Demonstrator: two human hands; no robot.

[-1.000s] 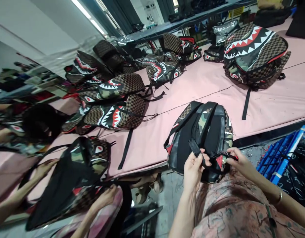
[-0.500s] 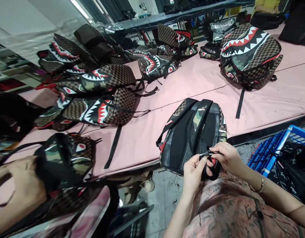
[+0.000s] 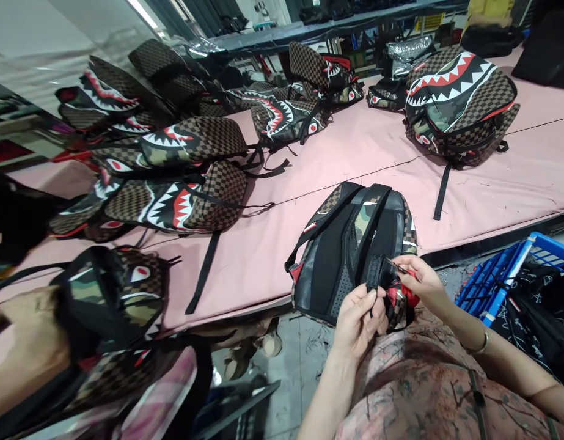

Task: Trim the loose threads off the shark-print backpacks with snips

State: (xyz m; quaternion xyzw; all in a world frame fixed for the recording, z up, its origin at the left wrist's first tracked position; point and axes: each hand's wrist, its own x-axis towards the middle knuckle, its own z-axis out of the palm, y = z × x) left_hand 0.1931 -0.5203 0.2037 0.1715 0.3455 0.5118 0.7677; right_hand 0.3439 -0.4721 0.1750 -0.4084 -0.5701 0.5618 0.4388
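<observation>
1 backpack (image 3: 343,253), straps and padded back upward, at the near edge of the pink-covered table (image 3: 327,153), its lower end extending past the edge toward the wearer's patterned clothing (image 3: 414,379).

1 left hand (image 3: 360,315): fingers closed on a black strap (image 3: 377,269) near the backpack's lower end.

1 right hand (image 3: 421,282): fingers pinching a thin dark tool (image 3: 399,267), exact type unclear, just beside the strap; red material (image 3: 410,296) below the hand.

1 shark-mouth backpack (image 3: 465,98), bulky, farther back on the right, apart from the first.

1 group of checkered backpacks (image 3: 222,137), several with toothed mouths, on the left side of the table.

1 co-worker's hand (image 3: 34,330), blurred, at 1 camouflage-panelled bag (image 3: 112,293), lower left.

1 blue basket (image 3: 504,284), dark patterned items (image 3: 536,318) inside, right of the wearer.
</observation>
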